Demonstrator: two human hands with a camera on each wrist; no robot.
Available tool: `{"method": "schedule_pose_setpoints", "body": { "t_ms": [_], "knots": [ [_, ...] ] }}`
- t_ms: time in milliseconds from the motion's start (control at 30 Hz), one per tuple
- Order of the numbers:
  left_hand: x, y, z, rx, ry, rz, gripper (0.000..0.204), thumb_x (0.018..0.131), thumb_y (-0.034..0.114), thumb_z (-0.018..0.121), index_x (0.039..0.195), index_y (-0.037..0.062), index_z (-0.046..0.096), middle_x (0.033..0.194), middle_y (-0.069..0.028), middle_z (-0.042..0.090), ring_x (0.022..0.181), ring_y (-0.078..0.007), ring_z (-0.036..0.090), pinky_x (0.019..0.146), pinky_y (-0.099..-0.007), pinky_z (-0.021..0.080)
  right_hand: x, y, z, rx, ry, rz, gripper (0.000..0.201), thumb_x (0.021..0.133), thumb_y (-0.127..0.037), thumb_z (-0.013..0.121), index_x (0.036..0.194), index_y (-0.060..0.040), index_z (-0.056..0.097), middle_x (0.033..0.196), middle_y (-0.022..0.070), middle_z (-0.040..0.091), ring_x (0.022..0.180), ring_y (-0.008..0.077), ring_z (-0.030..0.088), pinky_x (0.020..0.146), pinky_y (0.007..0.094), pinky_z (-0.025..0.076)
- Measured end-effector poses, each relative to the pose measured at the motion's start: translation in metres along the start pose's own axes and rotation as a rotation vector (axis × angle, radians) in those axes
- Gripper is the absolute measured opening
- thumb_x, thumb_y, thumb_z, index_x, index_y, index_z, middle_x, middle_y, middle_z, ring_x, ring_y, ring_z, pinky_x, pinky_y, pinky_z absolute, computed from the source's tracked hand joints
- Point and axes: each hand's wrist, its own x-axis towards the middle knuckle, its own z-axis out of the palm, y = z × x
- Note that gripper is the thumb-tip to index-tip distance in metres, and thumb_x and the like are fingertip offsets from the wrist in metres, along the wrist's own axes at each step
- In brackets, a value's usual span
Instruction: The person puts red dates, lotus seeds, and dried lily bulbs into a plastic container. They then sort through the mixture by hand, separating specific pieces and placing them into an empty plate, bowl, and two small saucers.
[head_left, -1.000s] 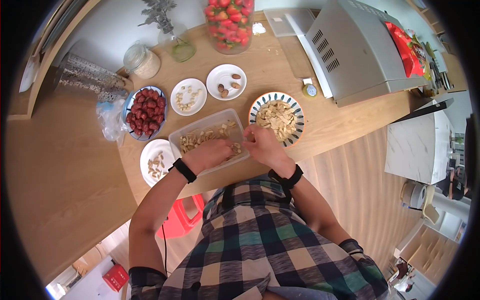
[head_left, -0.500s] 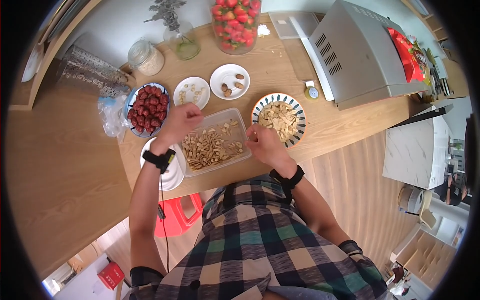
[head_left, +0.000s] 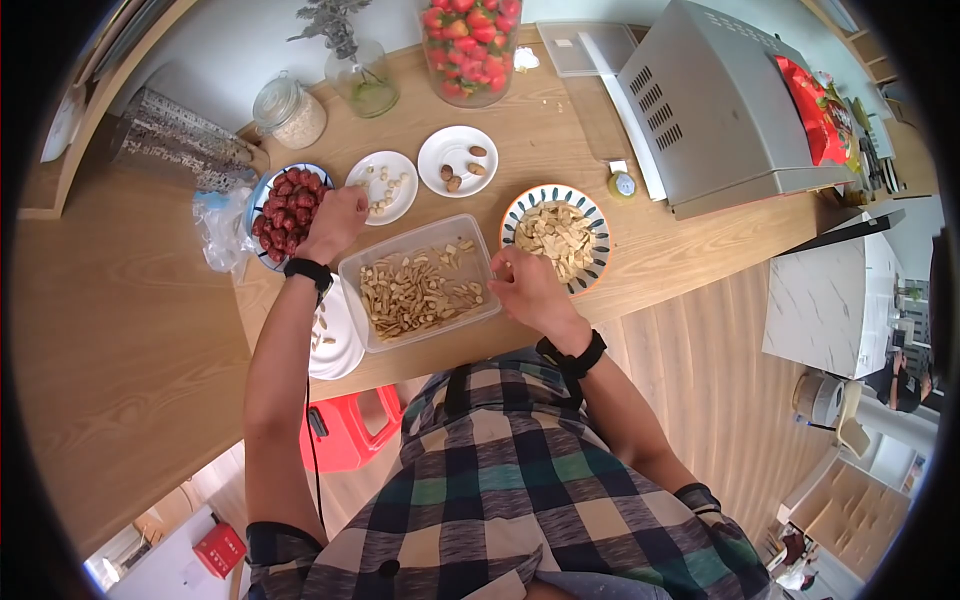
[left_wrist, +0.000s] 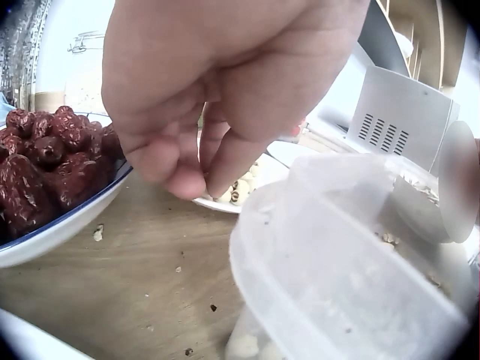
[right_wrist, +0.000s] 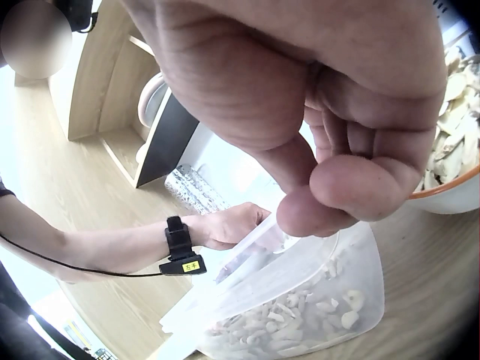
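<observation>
My left hand (head_left: pixel 340 218) hovers between a bowl of wrinkled red dates (head_left: pixel 290 215) and a white plate (head_left: pixel 405 200) of round cream-coloured seeds. Up close in the left wrist view its fingers curl and the fingertips meet the thumb in front of the seeds (left_wrist: pixel 240 189); whether something small is pinched there I cannot tell. At the right side of a clear plastic container (head_left: pixel 365 335), my right hand (head_left: pixel 528 290) pinches the rim between thumb and bent fingers. Inside the container lie many pale, dried-looking pieces (head_left: pixel 410 290).
Right of the container stands a patterned bowl (head_left: pixel 510 215) of pale slices. A white plate (head_left: pixel 340 350), partly behind my left forearm, holds a few small pieces. Another plate (head_left: pixel 435 150) carries several brown nuts. Behind are a glass jar (head_left: pixel 290 112), a vase (head_left: pixel 365 85) and a grey appliance (head_left: pixel 715 110).
My left hand has come up out of the container, then moved left and upward to between the dates and the seed plate. The right hand has stayed at the container's rim.
</observation>
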Motion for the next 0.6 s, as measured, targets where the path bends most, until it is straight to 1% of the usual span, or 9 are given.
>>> {"method": "schedule_pose_setpoints", "body": {
  "t_ms": [167, 233, 267, 333, 367, 433, 467, 533, 600],
  "knots": [
    [-0.019, 0.026, -0.02, -0.021, 0.062, -0.024, 0.012, 0.085, 0.004, 0.065, 0.094, -0.0003, 0.071, 0.095, -0.0261, 0.069, 0.093, -0.0416, 0.068, 0.084, -0.0466, 0.054, 0.001, 0.001, 0.0, -0.005, -0.018, 0.01, 0.017, 0.088, -0.004, 0.069, 0.102, 0.0023, 0.062, 0.068, 0.013, 0.07, 0.05, 0.0178, 0.066, 0.047, 0.0317, 0.05],
    [-0.038, 0.048, -0.034, -0.067, 0.24, 0.152, 0.012, 0.084, 0.0, 0.064, 0.095, -0.0014, 0.071, 0.094, -0.0241, 0.069, 0.09, -0.0416, 0.067, 0.08, -0.0464, 0.053, 0.0, 0.0, -0.001, -0.006, -0.021, 0.016, 0.017, 0.088, -0.004, 0.069, 0.102, 0.0024, 0.062, 0.069, 0.0131, 0.07, 0.05, 0.0178, 0.066, 0.048, 0.0317, 0.05],
    [-0.05, 0.062, -0.041, -0.067, 0.237, 0.151, 0.012, 0.084, 0.0, 0.064, 0.095, -0.0014, 0.071, 0.094, -0.0241, 0.069, 0.09, -0.0416, 0.067, 0.08, -0.0464, 0.053, 0.0, 0.0, -0.001, -0.002, -0.012, 0.005, 0.017, 0.088, -0.004, 0.069, 0.102, 0.0025, 0.062, 0.069, 0.0134, 0.07, 0.05, 0.0179, 0.066, 0.049, 0.0318, 0.051],
    [-0.076, 0.086, -0.048, -0.251, 0.07, 0.25, 0.015, 0.081, -0.004, 0.066, 0.095, -0.0011, 0.071, 0.089, -0.0203, 0.067, 0.09, -0.04, 0.066, 0.077, -0.0461, 0.052, 0.0, 0.001, 0.001, 0.004, -0.007, -0.006, 0.017, 0.088, -0.003, 0.069, 0.102, 0.0026, 0.062, 0.07, 0.0136, 0.071, 0.051, 0.0179, 0.066, 0.05, 0.0319, 0.051],
    [-0.084, 0.09, -0.044, -0.25, 0.069, 0.244, 0.015, 0.081, -0.004, 0.066, 0.095, -0.0011, 0.071, 0.089, -0.0203, 0.067, 0.09, -0.04, 0.066, 0.077, -0.0461, 0.052, 0.0, 0.001, 0.0, 0.002, 0.0, -0.018, 0.018, 0.087, -0.004, 0.069, 0.103, 0.0025, 0.062, 0.07, 0.0141, 0.07, 0.052, 0.0187, 0.067, 0.051, 0.0323, 0.052],
    [-0.098, 0.094, -0.032, -0.24, -0.301, 0.462, 0.015, 0.079, -0.004, 0.068, 0.093, 0.0003, 0.071, 0.088, -0.0175, 0.065, 0.092, -0.0376, 0.065, 0.078, -0.0457, 0.051, 0.0, 0.003, 0.001, -0.001, 0.003, -0.035, 0.019, 0.087, -0.004, 0.069, 0.103, 0.0024, 0.062, 0.07, 0.0145, 0.07, 0.053, 0.0195, 0.067, 0.052, 0.0327, 0.052],
    [-0.103, 0.094, -0.023, -0.24, -0.299, 0.459, 0.015, 0.079, -0.004, 0.068, 0.093, 0.0003, 0.071, 0.088, -0.0175, 0.065, 0.092, -0.0376, 0.065, 0.078, -0.0457, 0.051, 0.001, 0.006, 0.002, -0.026, 0.013, -0.052, 0.02, 0.086, -0.004, 0.069, 0.104, 0.0022, 0.062, 0.07, 0.0151, 0.071, 0.054, 0.0205, 0.067, 0.053, 0.0332, 0.052],
    [-0.109, 0.094, -0.003, -0.291, -0.374, 0.575, 0.013, 0.08, 0.0, 0.07, 0.093, 0.0031, 0.073, 0.085, -0.0152, 0.064, 0.085, -0.033, 0.064, 0.076, -0.0426, 0.051, 0.002, 0.008, 0.002, -0.05, 0.02, -0.07, 0.021, 0.086, -0.004, 0.069, 0.104, 0.002, 0.062, 0.071, 0.0157, 0.071, 0.055, 0.0215, 0.068, 0.054, 0.0336, 0.052],
    [-0.109, 0.092, 0.012, -0.27, -0.438, 0.578, 0.013, 0.081, 0.001, 0.069, 0.093, 0.0035, 0.073, 0.088, -0.0147, 0.063, 0.088, -0.033, 0.064, 0.077, -0.0424, 0.051, 0.001, 0.007, 0.002, -0.03, 0.013, -0.058, 0.022, 0.085, -0.005, 0.07, 0.104, 0.0018, 0.062, 0.072, 0.0164, 0.071, 0.057, 0.0226, 0.068, 0.055, 0.0343, 0.052]
  ]
}}
